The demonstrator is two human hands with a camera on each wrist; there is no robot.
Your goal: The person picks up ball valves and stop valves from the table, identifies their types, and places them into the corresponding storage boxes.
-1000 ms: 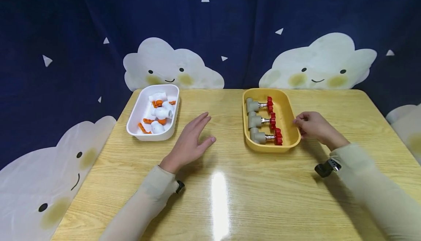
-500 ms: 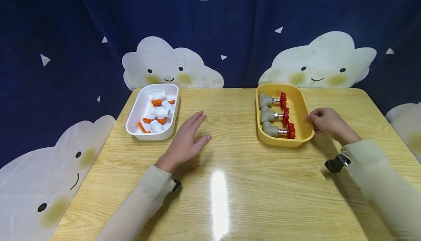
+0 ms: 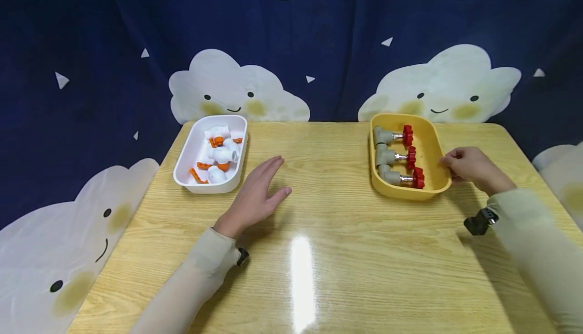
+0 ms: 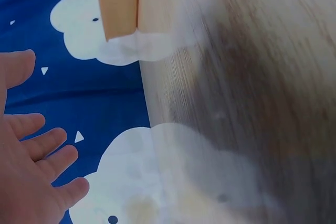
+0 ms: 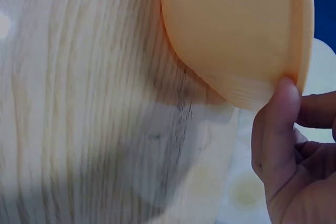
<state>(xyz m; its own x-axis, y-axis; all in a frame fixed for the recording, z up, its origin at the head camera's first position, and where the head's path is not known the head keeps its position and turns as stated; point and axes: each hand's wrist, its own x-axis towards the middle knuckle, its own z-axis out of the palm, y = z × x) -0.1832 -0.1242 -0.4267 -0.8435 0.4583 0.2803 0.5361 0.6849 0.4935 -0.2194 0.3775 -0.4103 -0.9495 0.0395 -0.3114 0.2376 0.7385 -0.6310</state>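
My right hand [image 3: 473, 168] pinches the right rim of a yellow plastic tray [image 3: 434, 147]. In the right wrist view, the thumb [image 5: 283, 114] presses against the rim of the tray [image 5: 231, 35], with fingers curled beyond it. Three grey valves with red handwheels lie in a column along the tray's left side, among them a middle valve [image 3: 389, 157]. My left hand [image 3: 252, 195] holds nothing, its fingers extended above the table; the left wrist view shows the palm [image 4: 26, 182] and spread fingers.
A white tray [image 3: 185, 158] at the back left holds several white valves [image 3: 223, 154] with orange handles. Both trays stand on a wooden table [image 3: 309, 172]. Behind it hangs a dark blue cloth [image 3: 255, 15] printed with clouds.
My right hand has slid the yellow tray to the right and slightly back, with the valves in it. The left hand has shifted only slightly left; the white tray has stayed put.
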